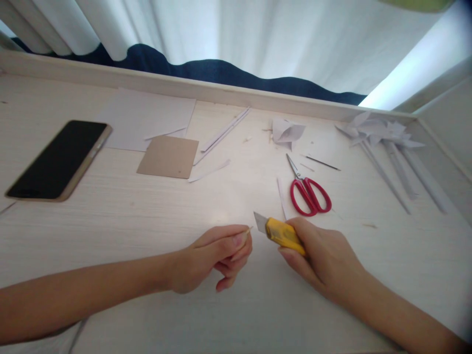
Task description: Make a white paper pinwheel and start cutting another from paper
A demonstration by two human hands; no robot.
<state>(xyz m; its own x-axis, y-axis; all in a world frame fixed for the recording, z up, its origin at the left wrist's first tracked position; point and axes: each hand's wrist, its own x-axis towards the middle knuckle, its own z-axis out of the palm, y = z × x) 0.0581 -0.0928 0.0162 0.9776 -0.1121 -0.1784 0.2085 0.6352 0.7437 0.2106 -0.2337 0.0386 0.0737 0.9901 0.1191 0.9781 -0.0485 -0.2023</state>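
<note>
Cutter (284, 235), yellow plastic, flat-bladed, grasped in right fingers (300, 227); slender stick (250, 229), possibly wooden, pinched in left fingers (238, 240).

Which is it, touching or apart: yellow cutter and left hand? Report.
Apart: the head view shows a clear gap between the yellow cutter and left hand.

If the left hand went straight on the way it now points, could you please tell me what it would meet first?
Probably the blade of the yellow cutter held in the right hand, though a single view leaves the depth between them unclear.
</note>
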